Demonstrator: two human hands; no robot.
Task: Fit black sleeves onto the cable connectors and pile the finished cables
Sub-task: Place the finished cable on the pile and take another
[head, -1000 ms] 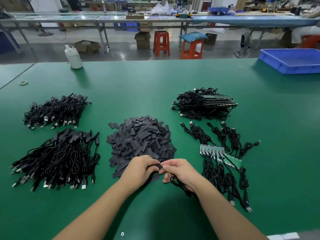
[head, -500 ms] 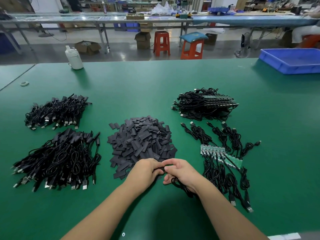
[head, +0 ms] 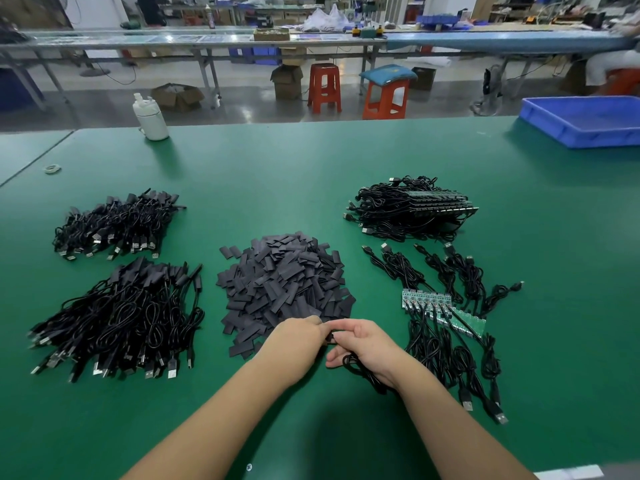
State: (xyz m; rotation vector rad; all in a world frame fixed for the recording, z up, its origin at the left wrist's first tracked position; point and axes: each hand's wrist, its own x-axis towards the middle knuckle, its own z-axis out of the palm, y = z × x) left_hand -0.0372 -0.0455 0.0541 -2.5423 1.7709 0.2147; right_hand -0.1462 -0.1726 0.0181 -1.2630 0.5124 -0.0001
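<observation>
Near the front edge of the green table [head: 311, 161], the left hand [head: 298, 337] and right hand [head: 367, 344] meet, both pinching a small black sleeve [head: 330, 336] at a cable [head: 360, 370] end; the cable loops under the right palm. Judged light and limp, the sleeve is best held by its edges, the cable just behind its plug. One heap of loose sleeves [head: 284, 285] sits just beyond the hands. Two piles of cables lie left, one near [head: 117, 320] and one far [head: 114, 223]. Two boards [head: 443, 311] with cables attached lie right, a further stack [head: 412, 209] behind them.
</observation>
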